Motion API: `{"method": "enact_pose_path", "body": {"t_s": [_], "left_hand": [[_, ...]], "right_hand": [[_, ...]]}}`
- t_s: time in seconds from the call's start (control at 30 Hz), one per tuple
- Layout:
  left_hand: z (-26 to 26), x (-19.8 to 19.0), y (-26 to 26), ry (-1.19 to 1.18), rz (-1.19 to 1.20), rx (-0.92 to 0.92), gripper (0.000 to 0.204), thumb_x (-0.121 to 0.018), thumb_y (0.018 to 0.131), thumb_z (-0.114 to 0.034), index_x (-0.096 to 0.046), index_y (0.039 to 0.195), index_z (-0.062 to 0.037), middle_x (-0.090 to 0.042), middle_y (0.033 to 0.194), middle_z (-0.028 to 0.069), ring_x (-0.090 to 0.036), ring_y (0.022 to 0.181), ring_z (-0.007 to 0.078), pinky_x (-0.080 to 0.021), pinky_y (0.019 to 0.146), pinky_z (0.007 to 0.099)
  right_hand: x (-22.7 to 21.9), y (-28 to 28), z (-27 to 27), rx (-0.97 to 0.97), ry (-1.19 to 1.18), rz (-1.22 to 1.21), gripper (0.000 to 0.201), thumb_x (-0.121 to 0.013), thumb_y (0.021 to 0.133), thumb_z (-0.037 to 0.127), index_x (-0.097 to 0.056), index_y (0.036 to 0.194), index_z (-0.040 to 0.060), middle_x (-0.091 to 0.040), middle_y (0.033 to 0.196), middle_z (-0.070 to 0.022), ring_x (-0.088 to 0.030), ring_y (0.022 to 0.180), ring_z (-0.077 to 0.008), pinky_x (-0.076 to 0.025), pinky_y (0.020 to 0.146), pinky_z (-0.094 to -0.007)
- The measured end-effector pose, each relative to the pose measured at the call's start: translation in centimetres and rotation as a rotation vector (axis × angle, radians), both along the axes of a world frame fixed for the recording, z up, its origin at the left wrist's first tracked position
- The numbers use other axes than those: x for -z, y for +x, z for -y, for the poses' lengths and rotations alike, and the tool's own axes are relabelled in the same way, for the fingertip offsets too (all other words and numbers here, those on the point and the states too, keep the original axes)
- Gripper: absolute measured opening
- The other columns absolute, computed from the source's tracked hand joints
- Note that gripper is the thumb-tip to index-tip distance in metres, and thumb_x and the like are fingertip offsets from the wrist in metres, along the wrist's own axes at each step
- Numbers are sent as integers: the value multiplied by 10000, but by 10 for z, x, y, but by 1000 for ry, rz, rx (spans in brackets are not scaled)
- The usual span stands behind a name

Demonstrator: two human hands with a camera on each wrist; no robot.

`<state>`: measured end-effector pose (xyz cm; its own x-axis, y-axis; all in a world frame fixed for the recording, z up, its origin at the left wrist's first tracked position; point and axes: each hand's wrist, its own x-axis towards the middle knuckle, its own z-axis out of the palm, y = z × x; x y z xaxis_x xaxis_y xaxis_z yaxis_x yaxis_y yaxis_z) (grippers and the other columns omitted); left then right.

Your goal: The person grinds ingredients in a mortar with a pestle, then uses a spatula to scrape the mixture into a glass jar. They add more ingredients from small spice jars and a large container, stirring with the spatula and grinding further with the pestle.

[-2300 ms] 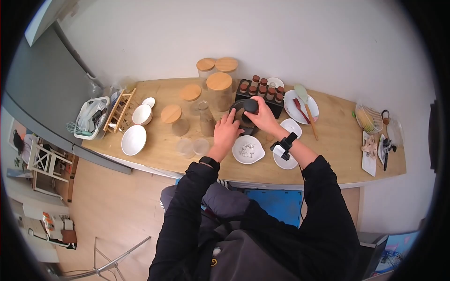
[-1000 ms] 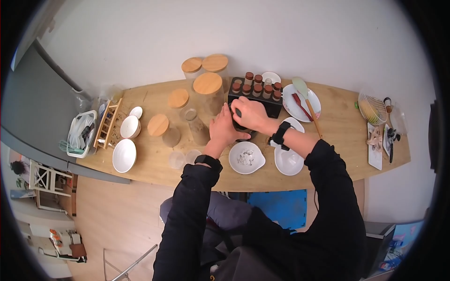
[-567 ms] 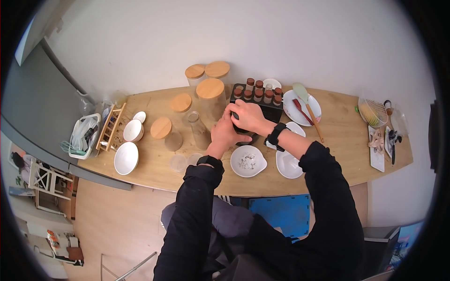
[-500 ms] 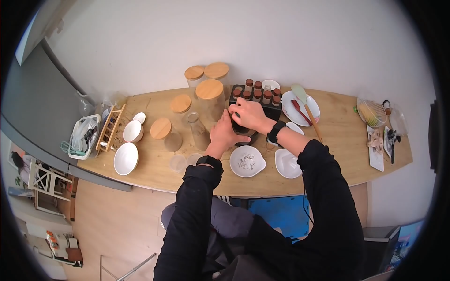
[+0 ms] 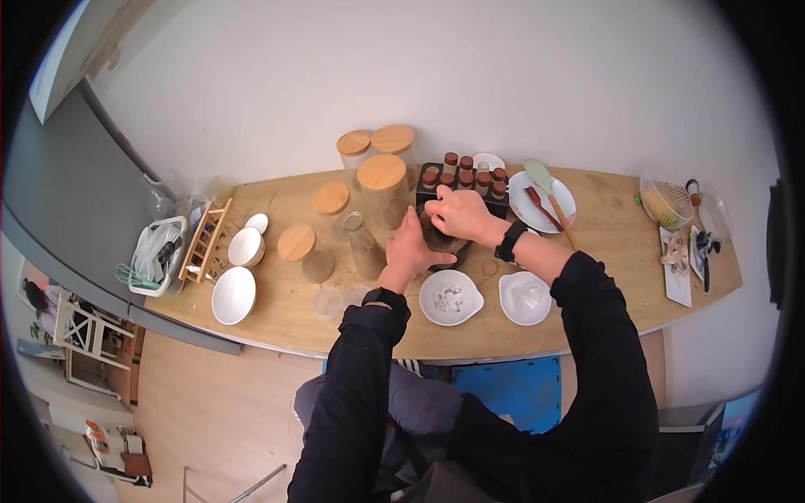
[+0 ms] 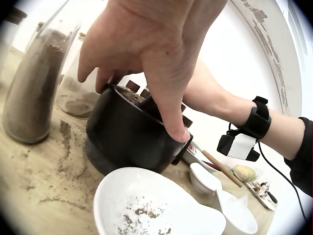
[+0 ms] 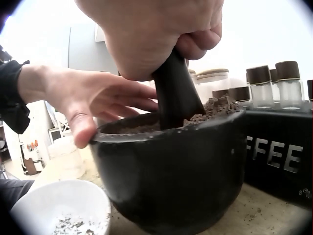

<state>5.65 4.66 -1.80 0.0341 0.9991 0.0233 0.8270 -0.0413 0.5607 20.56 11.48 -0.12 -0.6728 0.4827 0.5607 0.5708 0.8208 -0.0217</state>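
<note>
A black mortar (image 7: 171, 181) stands on the wooden counter, with brown crumbly ground matter heaped up to its rim. My right hand (image 5: 461, 214) grips the upper end of a black pestle (image 7: 177, 93), whose lower end sits tilted in that matter. The fist covers the pestle's top in the head view. My left hand (image 6: 142, 44) spans the mortar's mouth and holds its rim, thumb on the near side and fingers across on another side. A white spouted bowl (image 5: 431, 295) with dark specks inside stands just in front of the mortar.
Behind the mortar is a black rack (image 7: 279, 161) of small brown-capped jars. A glass bottle (image 6: 34, 83) of brown powder and wooden-lidded jars (image 5: 383, 172) stand left. White dishes (image 5: 526, 312) lie right, near a plate with a spatula (image 5: 560, 214). Spilled powder (image 6: 64, 142) marks the counter.
My right hand has shifted from fingers round the pestle's visible top to a fist over it. The left thumb has spread out along the mortar's near rim. The head view has tilted slightly.
</note>
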Motion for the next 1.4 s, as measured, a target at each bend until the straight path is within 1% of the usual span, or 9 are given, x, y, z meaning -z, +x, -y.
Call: {"method": "enact_pose_path", "body": {"t_s": [0.2,0.3,0.4,0.5,0.6,0.8,1.0,1.2,1.4], "left_hand": [[-5,11,-5,32,121,62,1376,-894,445,-474,-111,1418,102,-349,1421,216,-378,1314,292,-369,1049,349],[-3,9,-4,39,102,38,1367,-898,448,-461,-115,1420,95,-322,1434,220,-363,1322,303,-358,1060,355],[-2,3,-2,-29,53,9,1347,-895,448,-453,-128,1443,32,-315,1458,156,-387,1309,278,-411,1010,366],[-2,14,-4,45,108,5,1344,-895,447,-451,-132,1445,25,-311,1460,152,-391,1307,273,-412,1009,363],[-5,18,-8,104,192,101,1363,-889,461,-478,-112,1416,106,-295,1442,235,-341,1331,314,-340,1073,343],[0,14,-4,38,91,10,1309,-890,464,-439,-150,1438,26,-300,1470,142,-374,1318,268,-408,1013,362],[-4,18,-8,120,241,124,1323,-892,467,-455,-146,1410,99,-287,1446,235,-335,1334,313,-338,1073,349],[1,11,-5,26,153,37,1307,-897,469,-435,-153,1421,64,-278,1454,221,-313,1347,312,-331,1080,359],[-1,17,-6,104,226,89,1307,-893,484,-436,-137,1427,61,-266,1461,223,-300,1356,310,-319,1089,357]], "right_hand": [[13,-19,2,-5,-44,-154,54,-620,754,198,-628,731,149,-528,762,-83,-581,576,-252,-451,472,-378],[10,-7,-8,-34,60,-94,50,-621,761,205,-641,764,159,-531,764,-83,-586,581,-248,-450,473,-381],[3,4,-2,37,5,51,59,-619,771,214,-648,790,167,-537,778,-87,-590,584,-245,-449,473,-385],[6,-8,9,48,-112,-40,50,-624,769,206,-635,769,157,-525,771,-76,-581,583,-255,-453,496,-387],[8,-20,4,84,-103,-107,61,-617,770,208,-632,753,152,-531,759,-75,-583,590,-266,-462,518,-389],[-8,-4,-3,120,-84,82,93,-596,770,221,-633,772,136,-550,772,-125,-601,606,-289,-466,500,-407],[-4,-34,4,138,-186,-6,98,-583,782,212,-640,792,133,-564,795,-140,-610,664,-308,-480,542,-420],[-9,-15,-8,199,-155,106,125,-582,780,220,-647,792,114,-591,780,-154,-617,643,-308,-485,528,-424],[-4,-32,-4,206,-202,63,93,-591,777,207,-646,780,132,-584,779,-133,-615,677,-313,-489,564,-423]]}}
